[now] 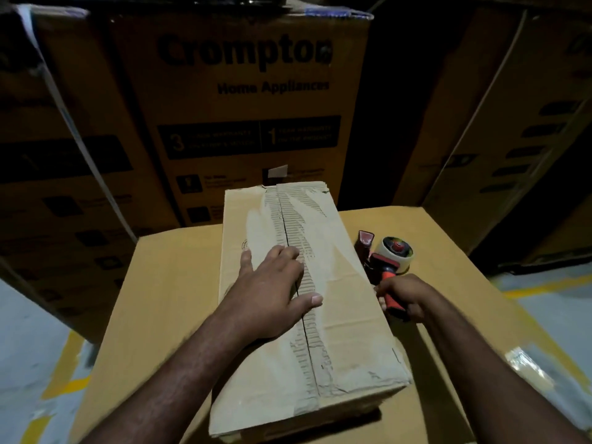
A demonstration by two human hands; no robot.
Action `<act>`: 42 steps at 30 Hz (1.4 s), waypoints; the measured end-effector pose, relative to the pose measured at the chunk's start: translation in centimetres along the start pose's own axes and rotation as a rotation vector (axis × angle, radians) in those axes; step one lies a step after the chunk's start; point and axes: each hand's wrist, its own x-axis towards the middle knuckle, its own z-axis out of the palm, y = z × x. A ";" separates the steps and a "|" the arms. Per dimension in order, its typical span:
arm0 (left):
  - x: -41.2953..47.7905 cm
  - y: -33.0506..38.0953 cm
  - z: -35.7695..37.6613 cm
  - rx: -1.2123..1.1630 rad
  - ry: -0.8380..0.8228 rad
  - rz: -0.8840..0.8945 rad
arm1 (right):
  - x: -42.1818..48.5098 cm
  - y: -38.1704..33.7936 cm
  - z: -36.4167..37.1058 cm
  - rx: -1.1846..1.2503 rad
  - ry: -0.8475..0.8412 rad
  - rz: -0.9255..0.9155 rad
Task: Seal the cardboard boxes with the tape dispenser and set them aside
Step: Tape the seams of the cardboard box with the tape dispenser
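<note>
A long, worn cardboard box [339, 315] lies lengthwise in front of me on a bigger carton [166, 283]. Its two top flaps meet in a dark centre seam with torn, ribbed paper along it. My left hand [272, 290] presses flat on the flaps across the seam, fingers straight. To the right of the box a red tape dispenser [386, 257] with a whitish tape roll rests on the bigger carton. My right hand [402, 299] grips its red handle.
Tall printed cartons [250, 107] are stacked close behind, with more at the left [64, 155] and right [512, 139]. Grey floor with yellow lines [551, 286] shows at both sides. A strip of shiny tape [528, 366] lies on the bigger carton near its right edge.
</note>
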 end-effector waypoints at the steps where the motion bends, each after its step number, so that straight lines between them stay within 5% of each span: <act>1: 0.1 0.1 -0.1 0.002 0.011 -0.003 | -0.5 -0.6 -0.6 0.102 -0.080 0.006; 7: 0.3 0.4 0.2 -0.024 0.067 -0.036 | -6.5 -7.1 -0.5 0.730 -0.321 -0.227; 13: 1.1 -0.1 0.5 0.009 0.133 0.005 | -11.9 -11.2 8.7 0.687 -0.413 -0.534; 23: 7.6 -6.7 -1.3 -0.164 0.152 0.254 | -9.8 -9.8 13.8 0.506 -0.116 -0.551; 31: 16.1 -11.9 -3.4 0.119 0.032 -0.222 | -9.2 -9.5 13.3 0.609 -0.155 -0.466; 36: 19.5 -11.8 -4.1 0.074 -0.123 -0.248 | -9.2 -9.7 12.1 0.611 -0.211 -0.433; 42: 18.2 -10.5 -4.2 0.055 -0.071 -0.297 | -8.9 -10.6 11.7 0.429 -0.207 -0.451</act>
